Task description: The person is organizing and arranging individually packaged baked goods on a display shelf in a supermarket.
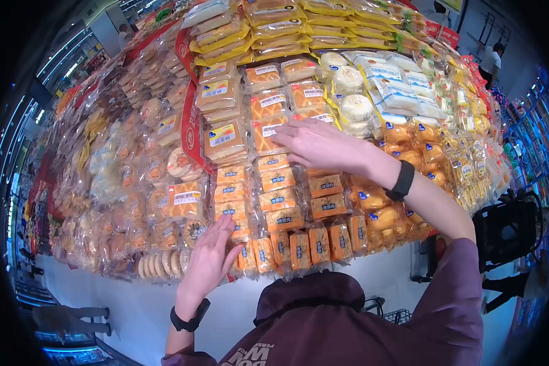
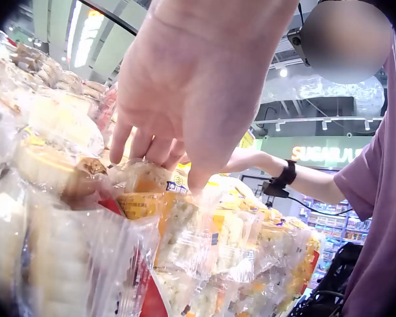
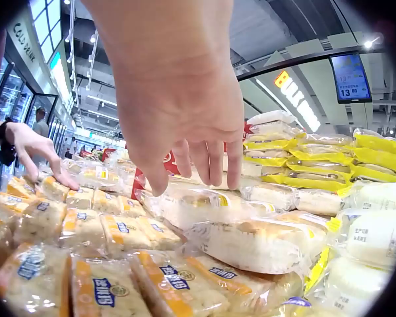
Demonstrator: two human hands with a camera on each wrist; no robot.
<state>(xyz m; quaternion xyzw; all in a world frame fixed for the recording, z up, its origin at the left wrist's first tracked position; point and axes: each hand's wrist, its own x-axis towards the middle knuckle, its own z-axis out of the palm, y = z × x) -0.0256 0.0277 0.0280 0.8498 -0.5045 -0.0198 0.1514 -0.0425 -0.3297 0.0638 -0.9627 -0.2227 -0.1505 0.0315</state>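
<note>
In the head view my left hand (image 1: 208, 261) reaches over the front of the display, its fingers extended onto a row of small orange-wrapped pastry packets (image 1: 230, 193). The left wrist view shows those fingertips right at a clear-and-orange packet (image 2: 145, 205). Farther back, my right hand (image 1: 326, 145) lies over a stack of wrapped waffle-patterned cakes (image 1: 263, 129) with white-and-red labels. Its fingers point down, loosely extended, close over the clear-wrapped cakes (image 3: 251, 244) in the right wrist view. Nothing shows gripped in either palm.
Flat brown cakes (image 1: 218, 137) are stacked left of the right hand, beside a red divider strip (image 1: 191, 128). Yellow-wrapped packs (image 1: 341, 27) rise at the back, and white round buns (image 1: 355, 108) sit to the right. A black bag (image 1: 507, 230) stands at the right.
</note>
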